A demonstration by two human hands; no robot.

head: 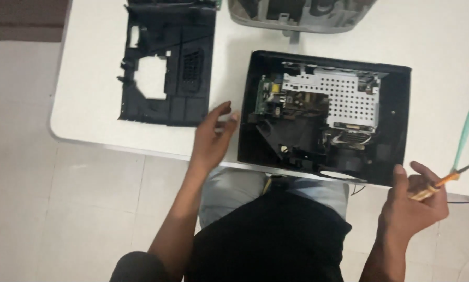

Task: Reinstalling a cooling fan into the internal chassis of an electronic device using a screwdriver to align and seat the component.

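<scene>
An electronics repair spot is showing here: an opened projector chassis (323, 117) is lying on a white surface (432, 47), with its removed black cover panel (166, 62) lying to its left, over tiled flooring (62, 209).

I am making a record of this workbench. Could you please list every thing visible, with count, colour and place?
opened device: 1, black casing with a perforated metal shield and a green circuit board inside, table centre
removed cover panel: 1, black, table left
grey housing: 1, grey, top edge, partly cut off
screwdriver: 1, yellow-orange handle, in right hand
green tool: 1, pale green, table right
table: 1, white
left hand: at the device's left edge
right hand: gripping the screwdriver
</scene>
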